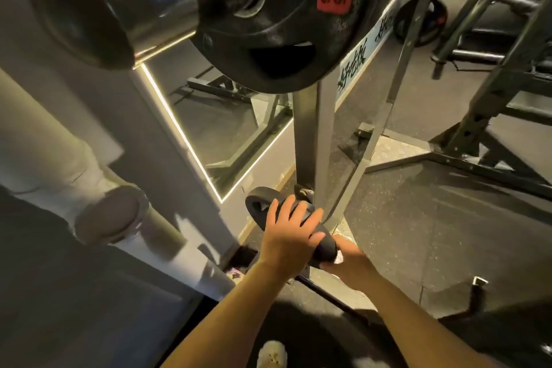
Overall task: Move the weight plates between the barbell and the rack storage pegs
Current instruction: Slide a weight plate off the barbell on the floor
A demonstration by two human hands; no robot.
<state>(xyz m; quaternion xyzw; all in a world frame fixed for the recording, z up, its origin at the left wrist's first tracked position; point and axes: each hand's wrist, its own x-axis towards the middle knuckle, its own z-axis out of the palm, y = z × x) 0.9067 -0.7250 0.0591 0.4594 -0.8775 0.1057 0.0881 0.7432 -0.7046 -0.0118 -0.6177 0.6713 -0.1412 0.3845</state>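
The rack upright (pixel 310 140) stands just behind the low plate (pixel 263 209), the mirrored wall (pixel 209 134) crowds its left, while open floor (pixel 433 218) lies right.

1. We are looking through a single head-worn wide-angle camera; there is no second view sharing the scene.
2. We are facing forward and steeply down, along both forearms toward the floor (pixel 418 218) at the foot of the rack upright (pixel 310 140).
3. We are sitting very close under the barbell sleeve (pixel 125 6), which is filling the upper frame.
4. The edges are bending, probably from lens distortion.
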